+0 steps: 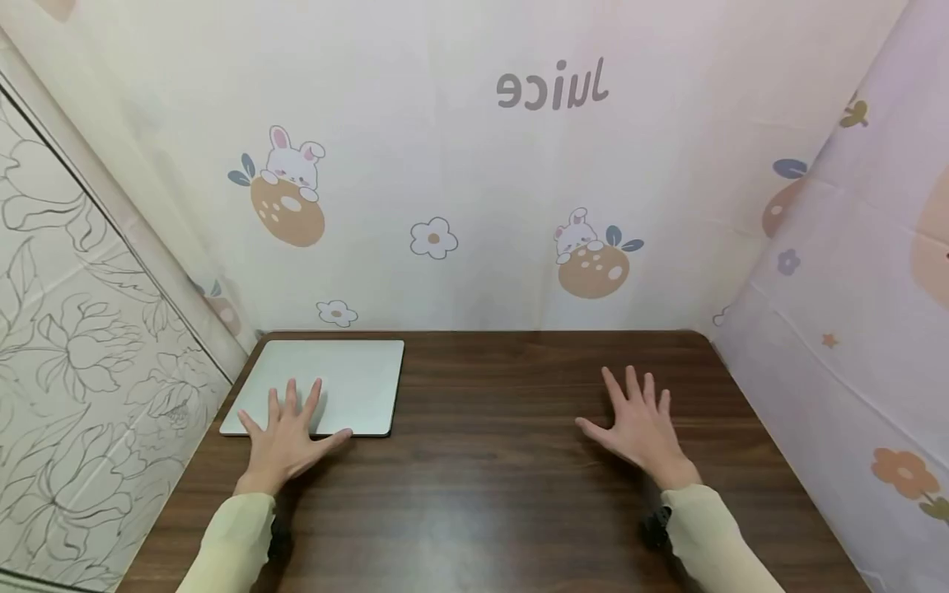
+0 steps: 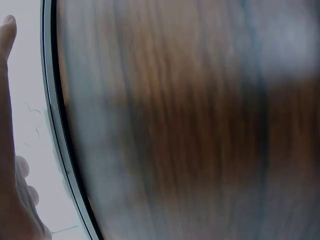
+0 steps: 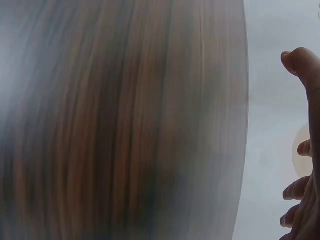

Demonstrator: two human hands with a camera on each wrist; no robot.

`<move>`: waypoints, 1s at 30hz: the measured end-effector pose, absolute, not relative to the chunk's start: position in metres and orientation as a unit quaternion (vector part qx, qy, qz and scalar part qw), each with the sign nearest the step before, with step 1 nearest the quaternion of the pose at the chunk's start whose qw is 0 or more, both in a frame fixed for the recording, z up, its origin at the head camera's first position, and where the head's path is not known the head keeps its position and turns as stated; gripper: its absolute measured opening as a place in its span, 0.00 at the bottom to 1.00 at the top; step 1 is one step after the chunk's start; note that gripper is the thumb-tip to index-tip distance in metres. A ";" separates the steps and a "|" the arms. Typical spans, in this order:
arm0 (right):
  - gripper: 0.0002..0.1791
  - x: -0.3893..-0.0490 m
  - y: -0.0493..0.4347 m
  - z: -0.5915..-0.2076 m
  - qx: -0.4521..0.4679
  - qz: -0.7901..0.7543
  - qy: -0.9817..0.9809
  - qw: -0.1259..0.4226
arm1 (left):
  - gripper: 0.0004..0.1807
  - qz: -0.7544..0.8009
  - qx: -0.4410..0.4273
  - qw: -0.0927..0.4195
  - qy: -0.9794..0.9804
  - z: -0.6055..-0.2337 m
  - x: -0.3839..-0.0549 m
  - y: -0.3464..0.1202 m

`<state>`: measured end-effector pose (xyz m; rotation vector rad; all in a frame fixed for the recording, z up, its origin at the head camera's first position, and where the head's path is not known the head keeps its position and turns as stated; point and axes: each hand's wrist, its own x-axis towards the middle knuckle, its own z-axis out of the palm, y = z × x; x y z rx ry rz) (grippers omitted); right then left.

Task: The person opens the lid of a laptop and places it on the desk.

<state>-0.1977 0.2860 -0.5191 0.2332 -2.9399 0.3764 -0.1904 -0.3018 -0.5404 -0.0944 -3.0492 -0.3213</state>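
Observation:
A flat, pale silver slab with a dark edge, which looks like a closed laptop, lies at the back left of the brown wooden table. My left hand is over its front edge, palm down, with fingers and thumb spread. Whether the fingertips touch the lid, I cannot tell. Toward the right side of the table, my right hand is also spread, palm down, over the wood and holds nothing. In the right wrist view its thumb and several fingertips show at the right edge.
The brown wooden table reaches back to a pale curtain printed with rabbits and fruit. Another printed curtain borders the right side. A panel with line-drawn flowers stands along the left.

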 end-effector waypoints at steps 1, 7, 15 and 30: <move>0.60 -0.200 0.279 -0.521 0.083 0.130 -0.984 0.086 | 0.62 -0.106 -0.029 0.037 -0.993 -0.539 -0.191 -0.304; 0.59 -0.211 0.240 -0.528 0.112 0.140 -0.981 0.078 | 0.60 -0.117 -0.023 0.016 -0.993 -0.534 -0.198 -0.315; 0.59 -0.221 0.184 -0.528 0.143 0.150 -0.977 0.050 | 0.60 -0.106 -0.030 0.015 -0.994 -0.525 -0.207 -0.333; 0.58 -0.238 0.069 -0.520 0.230 0.155 -0.961 -0.005 | 0.60 -0.130 0.006 -0.001 -0.991 -0.529 -0.231 -0.379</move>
